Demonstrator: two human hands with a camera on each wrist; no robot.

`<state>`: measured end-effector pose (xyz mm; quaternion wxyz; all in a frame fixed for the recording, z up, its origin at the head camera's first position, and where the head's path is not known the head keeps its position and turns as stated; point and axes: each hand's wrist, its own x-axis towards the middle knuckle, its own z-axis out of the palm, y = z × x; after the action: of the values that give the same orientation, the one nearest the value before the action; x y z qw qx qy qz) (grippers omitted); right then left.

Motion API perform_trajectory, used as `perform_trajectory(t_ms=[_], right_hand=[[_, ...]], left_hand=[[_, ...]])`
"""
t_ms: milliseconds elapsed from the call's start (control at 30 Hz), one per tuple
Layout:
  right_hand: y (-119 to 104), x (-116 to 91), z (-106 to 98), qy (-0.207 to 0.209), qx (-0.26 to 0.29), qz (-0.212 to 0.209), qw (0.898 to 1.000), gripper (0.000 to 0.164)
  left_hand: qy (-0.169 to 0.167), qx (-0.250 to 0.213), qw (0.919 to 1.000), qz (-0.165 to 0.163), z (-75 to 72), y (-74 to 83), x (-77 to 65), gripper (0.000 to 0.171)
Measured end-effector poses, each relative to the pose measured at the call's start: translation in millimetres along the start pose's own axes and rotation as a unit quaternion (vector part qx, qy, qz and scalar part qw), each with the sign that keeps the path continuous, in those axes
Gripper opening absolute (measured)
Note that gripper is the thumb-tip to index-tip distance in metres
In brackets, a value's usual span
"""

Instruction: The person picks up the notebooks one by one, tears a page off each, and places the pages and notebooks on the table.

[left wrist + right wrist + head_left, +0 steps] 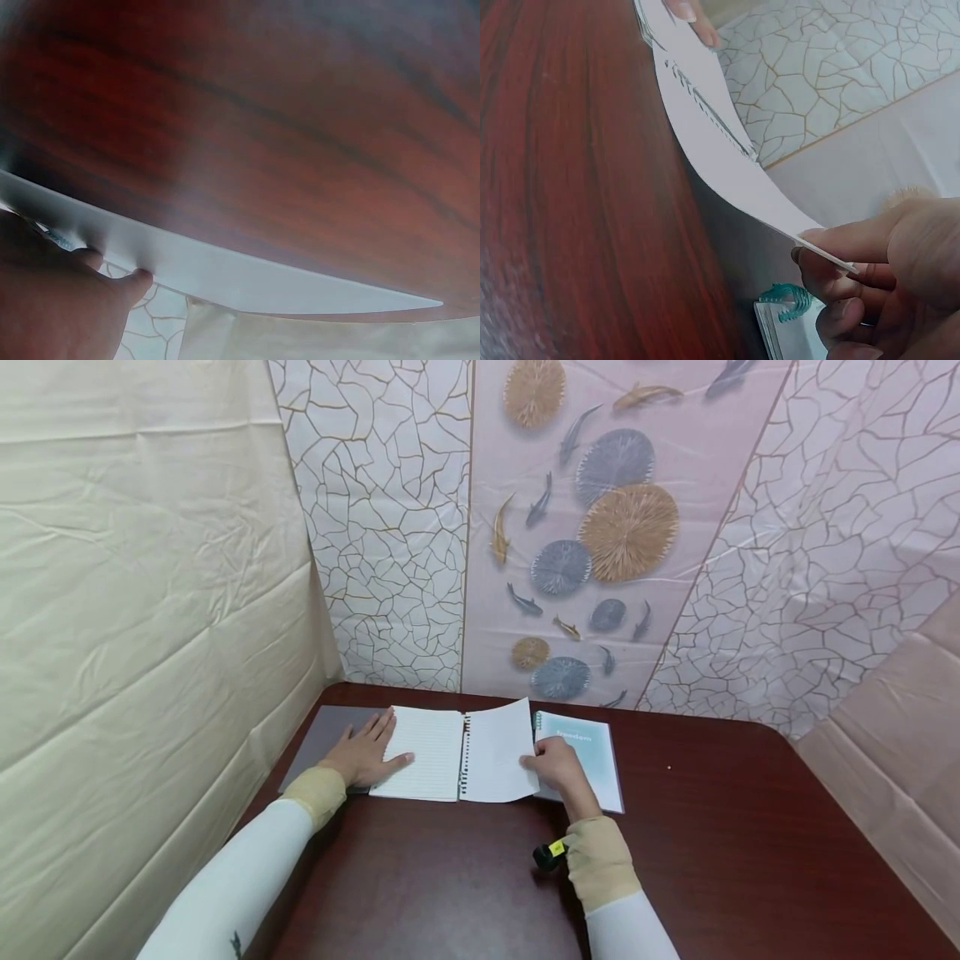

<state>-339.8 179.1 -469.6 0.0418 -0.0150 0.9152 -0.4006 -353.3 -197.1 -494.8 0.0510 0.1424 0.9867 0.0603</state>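
A spiral notebook lies open at the back of the table, its lined left page (pixel 426 752) flat. My left hand (pixel 367 752) rests on that page near its outer edge, fingers spread. In the left wrist view only part of this hand (pixel 60 300) shows. My right hand (pixel 555 764) pinches the right edge of a white page (pixel 497 753) between thumb and fingers. That page (pixel 727 165) is lifted and curves up from the black spiral binding (pixel 705 109) in the right wrist view. Beneath the right hand lies a second notebook (pixel 592 760) with a pale teal cover.
A dark grey flat item (pixel 318 739) lies left of the open notebook, partly under the left hand. A small black and yellow object (pixel 550 855) appears beside the right wrist. Patterned cloth (pixel 390 527) hangs behind the dark red wooden table (pixel 720 843).
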Motion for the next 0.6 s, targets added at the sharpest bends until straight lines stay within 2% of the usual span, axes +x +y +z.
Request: perform_trajectory(t_ms=[133, 367, 600], right_hand=[[-2.1, -0.9, 2.7, 0.015, -0.019, -0.01, 1.0, 0.052], [-4.0, -2.1, 6.6, 0.033, -0.05, 0.003, 0.998, 0.055], [-6.8, -5.3, 4.9, 0.042, -0.113, 0.009, 0.993, 0.035]], left_hand=[[-0.001, -0.002, 1.0, 0.001, -1.1, 0.8, -1.5, 0.103], [0.001, -0.006, 1.0, 0.002, 1.3, 0.4, -0.9, 0.104], [0.004, -0.006, 1.0, 0.002, 0.6, 1.8, -0.2, 0.104]])
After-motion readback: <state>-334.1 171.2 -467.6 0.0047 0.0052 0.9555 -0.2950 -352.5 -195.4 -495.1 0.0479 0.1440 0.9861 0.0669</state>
